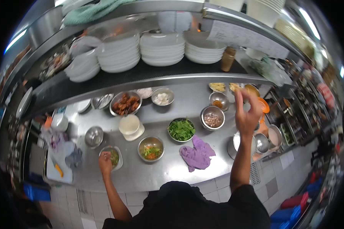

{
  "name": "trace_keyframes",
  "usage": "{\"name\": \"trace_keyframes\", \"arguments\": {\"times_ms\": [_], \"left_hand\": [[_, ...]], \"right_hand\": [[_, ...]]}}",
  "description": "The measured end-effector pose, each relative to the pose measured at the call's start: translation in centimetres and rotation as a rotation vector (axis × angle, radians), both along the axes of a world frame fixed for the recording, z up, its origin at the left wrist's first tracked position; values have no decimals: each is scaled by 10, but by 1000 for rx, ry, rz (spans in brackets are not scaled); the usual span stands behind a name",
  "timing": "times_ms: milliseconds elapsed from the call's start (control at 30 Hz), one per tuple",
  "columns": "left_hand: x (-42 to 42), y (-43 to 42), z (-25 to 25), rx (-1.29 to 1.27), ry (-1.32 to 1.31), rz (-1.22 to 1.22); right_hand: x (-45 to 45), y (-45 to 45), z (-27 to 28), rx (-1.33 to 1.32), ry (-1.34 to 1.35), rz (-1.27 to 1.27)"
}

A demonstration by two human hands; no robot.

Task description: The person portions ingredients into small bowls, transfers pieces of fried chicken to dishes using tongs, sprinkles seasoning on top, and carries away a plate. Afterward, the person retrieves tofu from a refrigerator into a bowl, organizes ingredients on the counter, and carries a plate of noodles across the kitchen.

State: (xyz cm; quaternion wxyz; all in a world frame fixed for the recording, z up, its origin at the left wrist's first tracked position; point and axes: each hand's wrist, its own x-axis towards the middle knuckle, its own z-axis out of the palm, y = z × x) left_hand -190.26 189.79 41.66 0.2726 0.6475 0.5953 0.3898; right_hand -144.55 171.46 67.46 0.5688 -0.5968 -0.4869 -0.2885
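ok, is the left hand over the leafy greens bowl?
No, the left hand is at the rectangular container of chopped greens, while the leafy greens are farther right.

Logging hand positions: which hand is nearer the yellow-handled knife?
Left. The left hand is at the container right of the knife; the right hand is raised, farther off, toward the counter's right end.

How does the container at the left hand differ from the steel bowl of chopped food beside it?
The container looks squarish; the steel bowl is round. The left hand covers part of the container, while no hand covers the steel bowl. The container's food looks mostly green; the steel bowl's mixes green and orange. Both are open-topped, on the metal counter.
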Motion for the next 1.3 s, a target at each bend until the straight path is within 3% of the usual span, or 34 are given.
{"name": "trace_keyframes", "arguments": {"times_ms": [100,233,300,333,433,533,600,633,700,767,833,900,967,1000,1067,1100,1167,1233,1300], "left_hand": [[0,29,0,222,-221,4],[36,25,46,185,-420,-82],[50,21,65,181,-337,-210],[56,14,75,163,-371,-232],[62,17,59,183,-491,-291],[51,6,41,86,-339,-238],[53,-4,7,-277,-12,-235],[57,-12,-9,-300,-10,-231],[72,-26,-35,-748,-258,-328],[92,-33,-54,-771,-256,-314],[108,-25,-72,-785,-261,-310],[119,-13,-91,-644,-151,-267],[119,-5,-100,-585,-72,-237],[117,-3,-104,-516,-7,-187],[94,-10,-102,-518,-74,-128],[82,-12,-97,-505,-129,-90],[62,-11,-91,-545,-128,-76],[44,-9,-86,-590,-114,-80],[41,-3,-83,-615,21,-200]], "right_hand": [[-21,37,64,-177,-162,190],[24,142,56,-269,-790,-426],[55,170,74,-751,-491,-133],[53,170,78,-756,-589,-149],[81,184,74,-638,-971,-307],[76,187,67,-343,-568,-216],[44,166,62,-287,-463,-245],[31,160,65,-276,-499,-210],[28,161,66,-268,-529,-170],[40,164,62,-8,-754,-154],[46,155,60,-50,-734,-119],[34,134,53,-103,-747,-108],[-20,91,36,-16,-825,-152],[-28,70,16,-25,-781,-17],[-75,25,-37,-211,-561,38],[-89,17,-64,-238,-450,289],[-120,10,-129,-486,-189,443],[-138,27,-208,-670,47,513],[-149,46,-271,-758,76,529]]}}
